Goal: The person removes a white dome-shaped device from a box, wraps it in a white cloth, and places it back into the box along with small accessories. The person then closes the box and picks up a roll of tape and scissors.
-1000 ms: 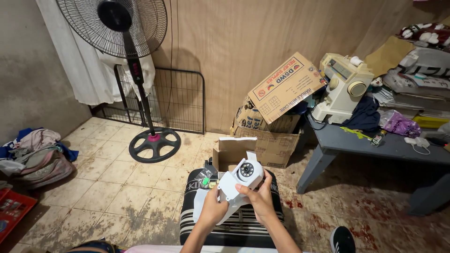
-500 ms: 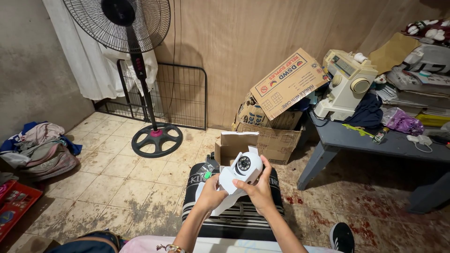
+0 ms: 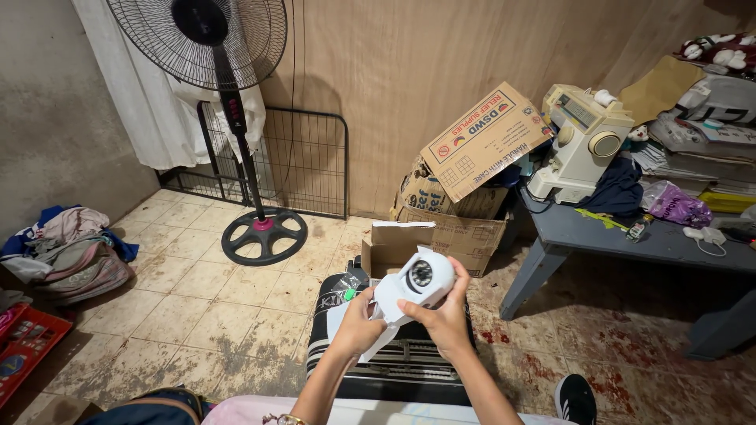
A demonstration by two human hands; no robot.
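Both hands grip a glossy white dome security camera (image 3: 421,282), tilted slightly further right than 0.5 seconds before, above a black striped stool (image 3: 402,364). Left hand (image 3: 358,329) clasps its base; right hand (image 3: 445,315) wraps the rounded head.

Security camera (image 3: 417,285) held between left hand (image 3: 357,329) and right hand (image 3: 446,321), above striped stool (image 3: 398,364). Open carton (image 3: 394,245) just behind. Fan (image 3: 236,118) far left, table (image 3: 630,240) right, sewing machine (image 3: 583,142) on it.
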